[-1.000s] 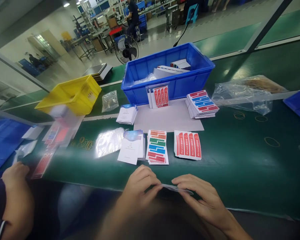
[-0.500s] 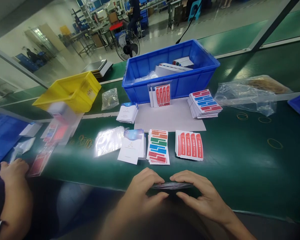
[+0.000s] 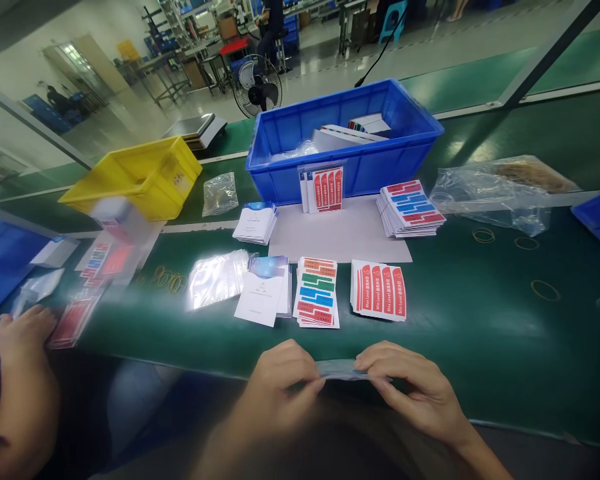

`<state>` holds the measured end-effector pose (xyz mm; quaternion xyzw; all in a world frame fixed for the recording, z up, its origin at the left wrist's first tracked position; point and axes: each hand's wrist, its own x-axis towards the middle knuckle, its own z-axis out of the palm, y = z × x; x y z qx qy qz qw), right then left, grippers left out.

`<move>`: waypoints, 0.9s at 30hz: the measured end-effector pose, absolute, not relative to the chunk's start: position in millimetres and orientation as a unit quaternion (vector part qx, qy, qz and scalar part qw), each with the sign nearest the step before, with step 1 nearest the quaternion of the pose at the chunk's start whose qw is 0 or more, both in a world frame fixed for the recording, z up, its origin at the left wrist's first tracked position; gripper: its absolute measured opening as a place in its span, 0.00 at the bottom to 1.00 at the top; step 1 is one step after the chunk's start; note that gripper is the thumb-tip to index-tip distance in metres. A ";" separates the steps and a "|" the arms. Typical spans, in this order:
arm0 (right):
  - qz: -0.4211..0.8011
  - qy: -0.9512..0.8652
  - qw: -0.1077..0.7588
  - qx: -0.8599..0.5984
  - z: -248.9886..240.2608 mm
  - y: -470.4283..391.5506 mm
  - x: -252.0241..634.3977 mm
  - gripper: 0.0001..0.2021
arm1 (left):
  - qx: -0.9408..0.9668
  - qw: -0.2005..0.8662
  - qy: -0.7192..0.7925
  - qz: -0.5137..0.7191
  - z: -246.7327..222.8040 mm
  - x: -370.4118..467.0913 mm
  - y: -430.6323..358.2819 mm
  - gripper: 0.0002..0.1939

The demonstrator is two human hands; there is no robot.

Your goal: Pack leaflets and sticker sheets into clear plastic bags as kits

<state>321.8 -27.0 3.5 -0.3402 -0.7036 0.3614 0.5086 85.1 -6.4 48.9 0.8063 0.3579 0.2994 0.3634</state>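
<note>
Near the front edge of the green table, a thin clear plastic packet [image 3: 341, 369] is seen almost edge-on, so its contents are hard to make out. My left hand [image 3: 286, 380] pinches its left end between thumb and fingers. At the other end, my right hand [image 3: 416, 388] does the same. Just beyond my hands lie a stack of white-and-blue cards [image 3: 263, 293], a stack of multicoloured label sheets [image 3: 317, 293] and a stack of red label sheets [image 3: 379, 291]. Shiny clear bags [image 3: 216, 280] lie to their left.
Behind stands a blue bin [image 3: 340, 167] with a bagged card set [image 3: 326, 189] leaning on it. A yellow bin [image 3: 135, 177] is at left, more label sheets [image 3: 413, 208] at right. Rubber bands [image 3: 545, 289] lie on the table [image 3: 480, 360]. A co-worker's hand [image 3: 25, 330] works far left.
The packet has tilted to show a little more of its surface. My thumbs have closed up against it, where they stood apart below it before.
</note>
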 end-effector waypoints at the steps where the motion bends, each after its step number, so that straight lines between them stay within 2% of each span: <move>1: 0.362 -0.703 0.510 -0.339 3.5 -26.7 321.1 0.15 | 0.804 0.368 0.359 0.298 49.2 84.9 -6.8 0.07; 4: 0.362 -0.711 0.500 -0.336 3.8 -25.1 318.2 0.13 | 0.797 0.378 0.369 0.294 49.1 85.9 -7.2 0.07; 7: 0.360 -0.734 0.474 -0.327 4.9 -22.9 312.8 0.13 | 0.804 0.370 0.357 0.299 48.0 90.0 -6.8 0.02; 9: 0.361 -0.743 0.467 -0.316 6.0 -21.2 308.6 0.13 | 0.814 0.357 0.340 0.307 48.2 94.0 -5.8 0.05; 13: 0.360 -0.750 0.473 -0.292 9.8 -18.1 302.4 0.12 | 0.834 0.326 0.309 0.321 52.6 101.7 -2.9 0.04; 18: 0.370 -0.756 0.451 -0.296 20.6 -12.1 297.8 0.10 | 0.826 0.337 0.309 0.331 55.6 106.7 -2.3 0.07; 21: 0.386 -0.746 0.440 -0.317 31.5 0.8 298.7 0.08 | 0.786 0.356 0.359 0.357 51.6 97.9 2.1 0.03; 24: 0.382 -0.701 0.452 -0.398 44.8 30.7 305.8 0.07 | 0.716 0.332 0.483 0.379 41.4 72.1 16.7 0.20; 25: 0.372 -0.683 0.461 -0.427 49.2 45.8 309.2 0.07 | 0.690 0.300 0.541 0.376 36.3 60.4 23.4 0.23; 27: 0.345 -0.654 0.484 -0.468 56.7 84.1 316.2 0.09 | 0.638 0.224 0.652 0.343 23.8 35.8 37.2 0.23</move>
